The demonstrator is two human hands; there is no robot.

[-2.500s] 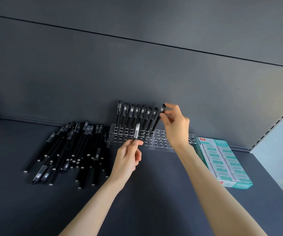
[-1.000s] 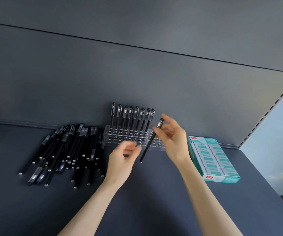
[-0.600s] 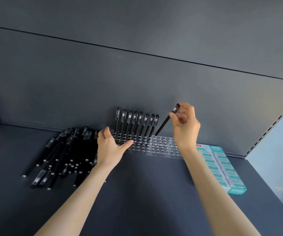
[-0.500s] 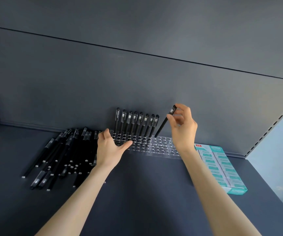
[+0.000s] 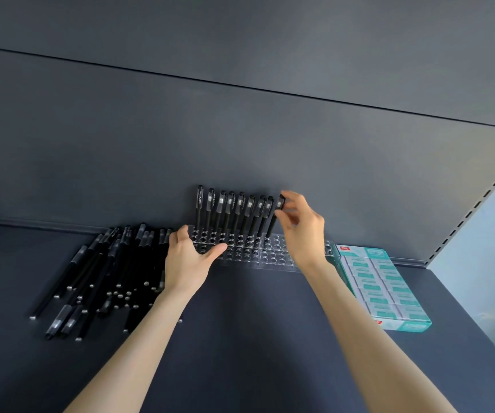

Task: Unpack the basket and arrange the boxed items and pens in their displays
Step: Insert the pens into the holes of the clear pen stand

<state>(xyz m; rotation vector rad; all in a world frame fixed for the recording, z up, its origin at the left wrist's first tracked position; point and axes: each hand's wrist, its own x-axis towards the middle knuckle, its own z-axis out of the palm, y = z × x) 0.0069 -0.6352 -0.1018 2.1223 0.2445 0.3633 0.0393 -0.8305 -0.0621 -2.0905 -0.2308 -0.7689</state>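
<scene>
A clear acrylic pen stand [image 5: 273, 256] full of round holes sits on the dark shelf against the back wall. Several black pens [image 5: 228, 211] stand upright in its back row. My right hand [image 5: 302, 231] pinches the cap of one more black pen [image 5: 273, 220], whose tip is down in a hole at the right end of that row. My left hand [image 5: 186, 260] is spread, fingers apart, over the stand's left end and the edge of a loose pile of black pens [image 5: 100, 272] lying flat on the shelf.
A clear tray of teal and white boxed items [image 5: 380, 290] stands right of the stand. The dark shelf [image 5: 240, 338] runs to a perforated upright [image 5: 475, 204] and a pale wall on the right.
My left hand passed its pen to the right hand, then moved left onto the stand's end. My right hand carried the pen up and lowered its tip into the back row.
</scene>
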